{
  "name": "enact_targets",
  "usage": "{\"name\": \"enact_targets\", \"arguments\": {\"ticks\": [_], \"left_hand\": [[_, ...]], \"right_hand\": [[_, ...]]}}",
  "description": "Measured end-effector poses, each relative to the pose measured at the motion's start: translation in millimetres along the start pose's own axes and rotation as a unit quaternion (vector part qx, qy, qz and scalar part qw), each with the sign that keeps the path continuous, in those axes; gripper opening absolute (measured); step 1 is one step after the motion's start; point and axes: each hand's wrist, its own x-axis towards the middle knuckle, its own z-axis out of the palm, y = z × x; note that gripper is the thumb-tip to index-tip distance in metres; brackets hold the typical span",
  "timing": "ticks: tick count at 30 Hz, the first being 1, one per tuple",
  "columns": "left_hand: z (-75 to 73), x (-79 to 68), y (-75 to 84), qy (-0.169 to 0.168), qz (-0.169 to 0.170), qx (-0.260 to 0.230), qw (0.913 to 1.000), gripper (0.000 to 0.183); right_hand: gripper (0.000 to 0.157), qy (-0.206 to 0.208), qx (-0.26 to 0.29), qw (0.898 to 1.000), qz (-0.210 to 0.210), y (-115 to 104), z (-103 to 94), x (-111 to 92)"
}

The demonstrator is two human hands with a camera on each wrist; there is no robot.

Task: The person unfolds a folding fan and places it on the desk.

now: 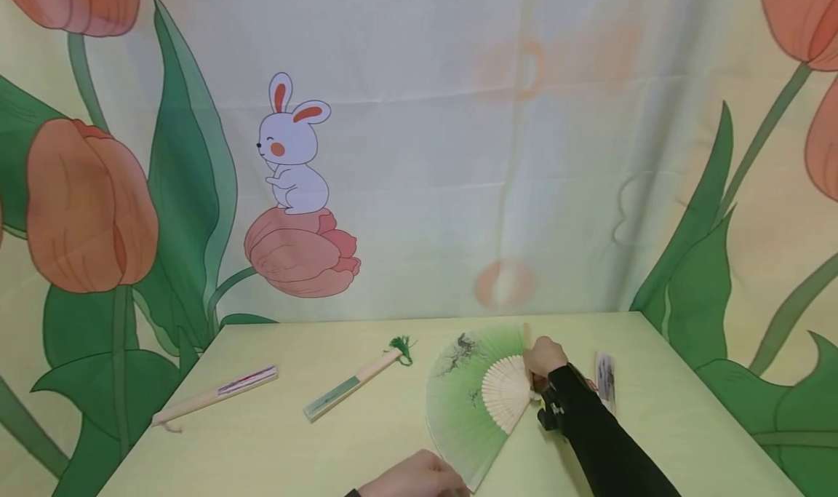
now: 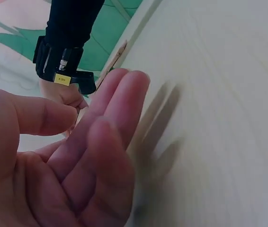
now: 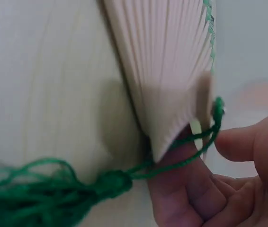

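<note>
A green folding fan point(image 1: 461, 399) lies spread on the table, with pale ribs and a dark printed design on its leaf. My right hand point(image 1: 545, 356) grips it by the ribs near the pivot. In the right wrist view, fingers reach under the narrow end of the ribs point(image 3: 167, 61) and the thumb is beside the end stick. From the pivot hangs a green tassel point(image 3: 53, 201) on a looped cord. By the fan's lower edge is my left hand point(image 1: 422, 475). Its fingers point(image 2: 129, 101) are loosely bent above the tabletop, holding nothing.
A closed fan point(image 1: 219, 395) lies at the table's left edge. Nearer the middle is another closed fan point(image 1: 350, 388) with a green tassel. A third closed fan point(image 1: 606, 380) lies right of my right hand, partly behind the sleeve. A printed curtain point(image 1: 419, 155) hangs behind the table.
</note>
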Motion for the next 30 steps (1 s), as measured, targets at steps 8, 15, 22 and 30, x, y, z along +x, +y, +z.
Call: {"name": "enact_targets", "arguments": {"ticks": [8,15,22,30], "left_hand": [[7.2,4.8,7.0,-0.030,0.011,0.028,0.9991,0.024],[16.0,19.9,33.6,-0.072,0.047,0.075,0.9935,0.026],[44.4,70.7,49.9,-0.106,0.046,0.136,0.9839,0.024],[84.8,118.2,72.4,-0.061,0.081,0.240,0.9656,0.024]], "right_hand": [[0.032,0.001,-0.025,1.000,0.010,-6,-30.2,-9],[0.024,0.026,-0.138,0.990,0.024,-4,-61.0,-15],[0.026,0.026,-0.177,0.982,0.057,25,-82.6,-25],[0.025,0.015,-0.177,0.980,0.091,68,-94.4,-32]]}}
